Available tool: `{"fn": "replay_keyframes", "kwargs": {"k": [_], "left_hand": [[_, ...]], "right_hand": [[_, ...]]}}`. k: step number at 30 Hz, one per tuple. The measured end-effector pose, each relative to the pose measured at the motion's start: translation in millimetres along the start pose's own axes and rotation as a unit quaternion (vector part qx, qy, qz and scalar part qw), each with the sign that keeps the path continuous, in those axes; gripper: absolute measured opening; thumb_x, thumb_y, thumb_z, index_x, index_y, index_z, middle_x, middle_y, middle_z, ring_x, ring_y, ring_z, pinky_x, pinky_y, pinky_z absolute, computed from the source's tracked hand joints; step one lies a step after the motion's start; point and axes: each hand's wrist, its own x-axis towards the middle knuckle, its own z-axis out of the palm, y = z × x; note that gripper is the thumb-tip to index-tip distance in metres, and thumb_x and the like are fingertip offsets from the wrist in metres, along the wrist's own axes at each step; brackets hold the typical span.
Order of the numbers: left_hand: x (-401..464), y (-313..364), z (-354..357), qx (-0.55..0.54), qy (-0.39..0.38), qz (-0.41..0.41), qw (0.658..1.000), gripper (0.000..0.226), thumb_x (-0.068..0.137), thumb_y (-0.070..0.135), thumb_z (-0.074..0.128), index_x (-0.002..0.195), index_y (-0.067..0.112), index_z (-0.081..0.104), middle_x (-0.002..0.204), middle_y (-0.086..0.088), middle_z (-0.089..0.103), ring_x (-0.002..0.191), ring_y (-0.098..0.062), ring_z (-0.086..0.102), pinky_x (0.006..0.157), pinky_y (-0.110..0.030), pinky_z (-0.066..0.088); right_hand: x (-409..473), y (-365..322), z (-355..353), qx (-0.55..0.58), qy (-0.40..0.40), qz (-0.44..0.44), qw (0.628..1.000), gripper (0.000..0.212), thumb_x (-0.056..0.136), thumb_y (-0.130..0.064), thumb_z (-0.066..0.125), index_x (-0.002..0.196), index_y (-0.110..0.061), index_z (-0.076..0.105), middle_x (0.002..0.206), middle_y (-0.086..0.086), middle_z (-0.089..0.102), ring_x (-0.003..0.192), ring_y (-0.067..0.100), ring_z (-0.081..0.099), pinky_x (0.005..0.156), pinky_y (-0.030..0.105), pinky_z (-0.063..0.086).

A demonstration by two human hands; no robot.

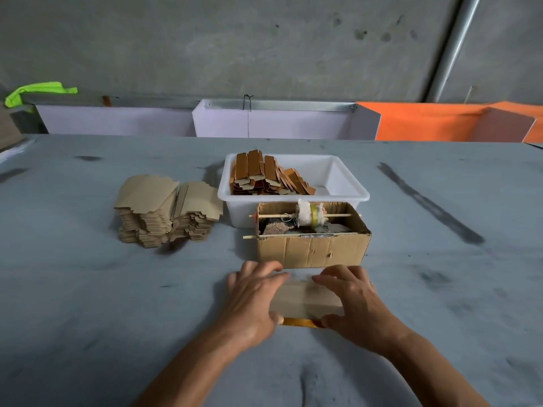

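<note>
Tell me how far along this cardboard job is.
Done: folded brown pieces fill about half the white tub. In hand: the left hand and right hand press one cardboard piece on the table. Left: a thick stack of flat blanks.

Left hand [252,295] and right hand [354,299] press palms-down, fingers spread.
</note>
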Motion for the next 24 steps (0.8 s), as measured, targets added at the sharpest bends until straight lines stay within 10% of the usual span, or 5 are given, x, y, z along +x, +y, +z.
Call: {"fn": "replay_keyframes", "kwargs": {"k": [24], "left_hand": [[-1, -19, 11, 0.051, 0.006, 0.129, 0.990, 0.030, 0.095, 0.031, 0.047, 0.123, 0.028, 0.056, 0.130, 0.018, 0.040, 0.117, -0.009, 0.031, 0.093, -0.030, 0.020]], "right_hand": [[-14, 17, 13, -0.070, -0.010, -0.083, 0.994, 0.043, 0.094, -0.046, 0.039, 0.136, -0.039, 0.037, 0.133, -0.016, 0.029, 0.120, 0.012, 0.023, 0.099, 0.029, 0.029]]}}
